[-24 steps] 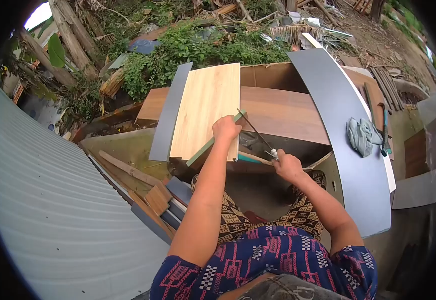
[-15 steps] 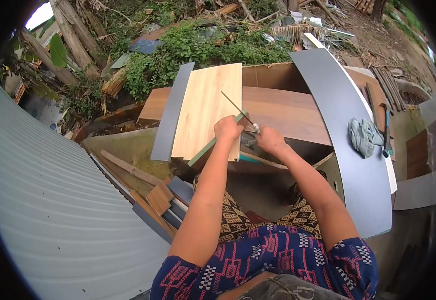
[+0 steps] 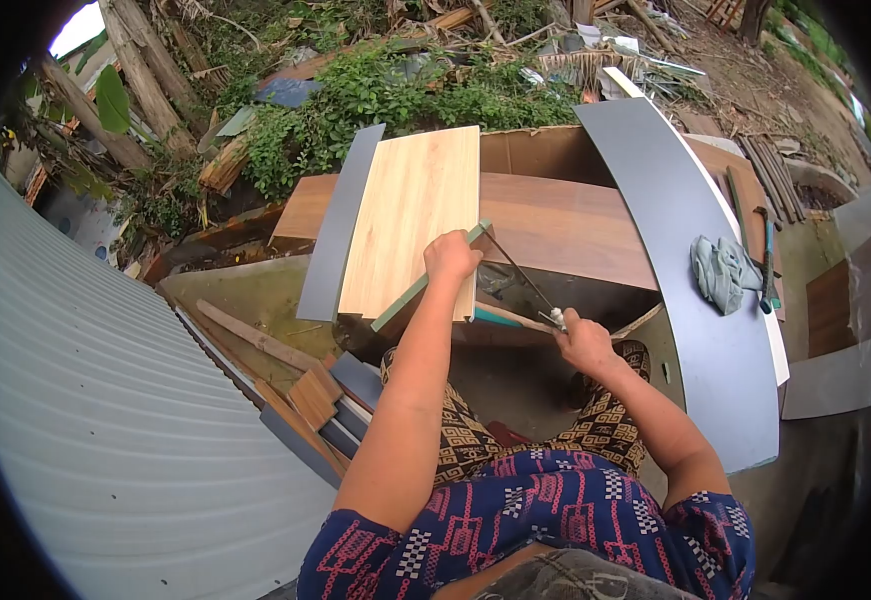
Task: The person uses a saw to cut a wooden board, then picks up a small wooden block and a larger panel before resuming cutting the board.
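My left hand (image 3: 452, 256) is closed around a narrow green strip (image 3: 403, 305), which lies diagonally over a pale wood-grain board (image 3: 416, 200). Down and to the right, my right hand (image 3: 586, 343) grips the pale handle of a thin, dark blade-like tool (image 3: 523, 272). The far end of this tool meets the strip's upper right end, at the right edge of the pale board. Below that board a brown wood-grain plank (image 3: 566, 225) runs crosswise.
A long grey panel (image 3: 681, 270) slants down the right side, bearing a crumpled grey cloth (image 3: 722, 275) and a blue-handled hammer (image 3: 769, 262). Corrugated metal sheeting (image 3: 106, 400) fills the left. Board offcuts (image 3: 314, 398) lie near my legs.
My right hand first moved up and left toward the strip, sliding the tool across it, and is now back down to the right. My left hand has stayed on the strip.
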Demonstrator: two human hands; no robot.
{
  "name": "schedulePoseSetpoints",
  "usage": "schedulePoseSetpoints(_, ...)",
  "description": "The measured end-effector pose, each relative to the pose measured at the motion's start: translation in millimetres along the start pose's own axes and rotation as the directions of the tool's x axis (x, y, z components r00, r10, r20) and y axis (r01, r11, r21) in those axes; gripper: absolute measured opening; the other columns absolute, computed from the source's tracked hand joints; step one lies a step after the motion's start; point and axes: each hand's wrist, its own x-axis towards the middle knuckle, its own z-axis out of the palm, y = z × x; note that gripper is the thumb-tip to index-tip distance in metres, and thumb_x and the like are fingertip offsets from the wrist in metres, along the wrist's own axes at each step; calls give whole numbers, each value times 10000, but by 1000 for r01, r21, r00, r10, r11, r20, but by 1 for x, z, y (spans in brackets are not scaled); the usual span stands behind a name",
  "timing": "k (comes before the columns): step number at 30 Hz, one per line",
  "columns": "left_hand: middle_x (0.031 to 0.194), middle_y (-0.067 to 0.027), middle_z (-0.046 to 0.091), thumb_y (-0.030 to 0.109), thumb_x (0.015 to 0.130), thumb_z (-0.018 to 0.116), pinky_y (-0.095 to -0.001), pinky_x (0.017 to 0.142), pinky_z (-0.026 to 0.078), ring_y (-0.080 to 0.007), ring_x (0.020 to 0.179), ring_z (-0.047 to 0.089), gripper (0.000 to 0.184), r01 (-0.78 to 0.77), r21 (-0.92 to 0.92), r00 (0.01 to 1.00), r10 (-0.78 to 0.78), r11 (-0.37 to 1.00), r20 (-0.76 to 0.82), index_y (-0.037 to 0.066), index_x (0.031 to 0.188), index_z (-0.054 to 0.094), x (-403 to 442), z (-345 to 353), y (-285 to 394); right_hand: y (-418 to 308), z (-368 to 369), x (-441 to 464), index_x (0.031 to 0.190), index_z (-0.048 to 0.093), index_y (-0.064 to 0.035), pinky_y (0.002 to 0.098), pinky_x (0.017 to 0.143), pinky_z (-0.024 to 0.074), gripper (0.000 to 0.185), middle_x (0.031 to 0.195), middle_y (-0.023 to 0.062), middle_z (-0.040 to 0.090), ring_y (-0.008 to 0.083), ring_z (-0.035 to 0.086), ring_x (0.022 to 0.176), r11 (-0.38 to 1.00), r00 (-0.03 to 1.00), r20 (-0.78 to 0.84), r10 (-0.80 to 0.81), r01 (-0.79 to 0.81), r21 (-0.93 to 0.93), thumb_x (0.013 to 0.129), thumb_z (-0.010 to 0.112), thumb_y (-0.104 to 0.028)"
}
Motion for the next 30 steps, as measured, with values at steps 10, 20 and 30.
schedulePoseSetpoints(10, 938, -145, 657, 363, 695, 712, -389, 822, 473, -288, 944, 619, 393, 26, 30, 998, -27, 999, 54, 74, 954, 646, 4, -2, 1, -43, -2, 74, 961, 539, 9, 482, 764, 481, 270, 851, 247, 631, 401, 613, 863, 999, 1000, -9, -24, 25, 29, 831, 551, -227)
schedulePoseSetpoints(20, 943, -143, 659, 364, 691, 714, -385, 822, 474, -287, 941, 621, 396, 24, 37, 998, -26, 999, 50, 80, 960, 653, 3, -4, 3, -40, -1, 64, 937, 510, 13, 496, 727, 484, 264, 799, 253, 629, 413, 618, 809, 999, 999, -29, -26, 27, 36, 841, 549, -230)
schedulePoseSetpoints(30, 915, -140, 661, 310, 692, 688, -388, 813, 480, -287, 923, 625, 327, 10, 17, 1000, -10, 1000, 21, 79, 921, 653, 4, 0, 3, -20, -10, 29, 934, 479, 10, 499, 711, 482, 261, 784, 246, 626, 411, 619, 786, 1000, 1000, 10, -14, 14, -4, 845, 545, -226)
